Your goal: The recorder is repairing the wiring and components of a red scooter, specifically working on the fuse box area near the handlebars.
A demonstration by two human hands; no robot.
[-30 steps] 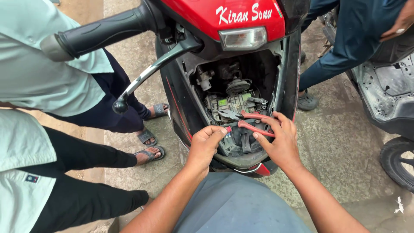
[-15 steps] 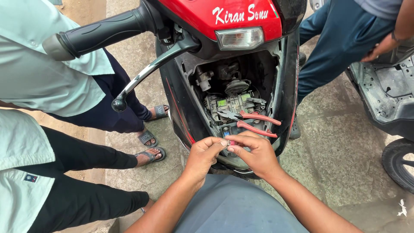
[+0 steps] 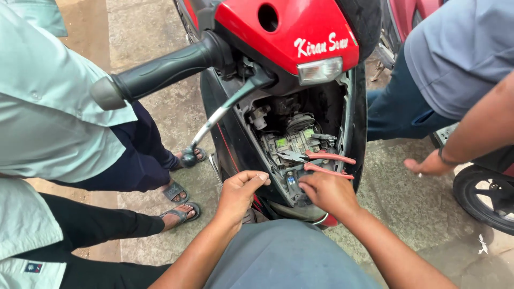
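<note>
Both hands at the open front cavity of the red scooter [image 3: 278, 32], lower centre of frame.
Left hand [image 3: 241, 194] loosely curled on the cavity's lower rim, holding nothing visible; right hand [image 3: 327, 191] fingers reach into the wiring, grip unclear. Red-handled pliers [image 3: 321, 161] rest in the cavity just above. Small green labels [image 3: 281, 142] mid-cavity. Brake lever [image 3: 222, 116] crosses left; bystanders cut off at both edges.
</note>
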